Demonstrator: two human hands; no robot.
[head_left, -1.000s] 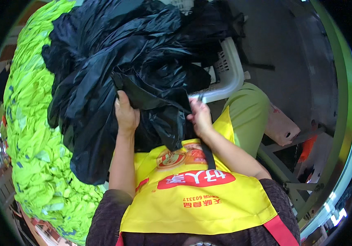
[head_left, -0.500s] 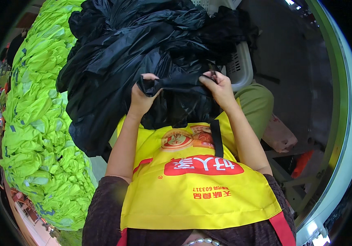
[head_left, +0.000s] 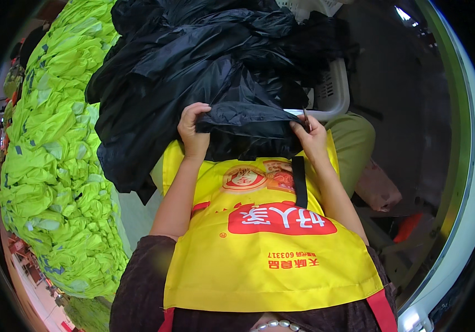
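My left hand (head_left: 194,130) is closed on the left end of a folded strip of thin, shiny black fabric (head_left: 245,117). The strip's right end is pinched between the fingers of my right hand (head_left: 313,137). A slim dark metal tool (head_left: 306,118), like small thread snips, also sticks up from that right hand; most of it is hidden by the fingers. Between my hands the strip hangs slightly slack. It belongs to a large crumpled heap of black fabric (head_left: 165,72) that reaches my lap, just beyond my yellow apron (head_left: 270,271).
A long pile of bright yellow-green garments (head_left: 60,182) runs along my left. Behind the black heap, a white plastic basket (head_left: 337,91) stands by my right knee (head_left: 353,144). A pinkish bag (head_left: 378,187) and an orange-red thing (head_left: 409,227) lie lower right.
Both hands have lowered slightly and shifted right, and the black strip now shows a broader face between them. My left fingers have closed over its end, where they were spread apart.
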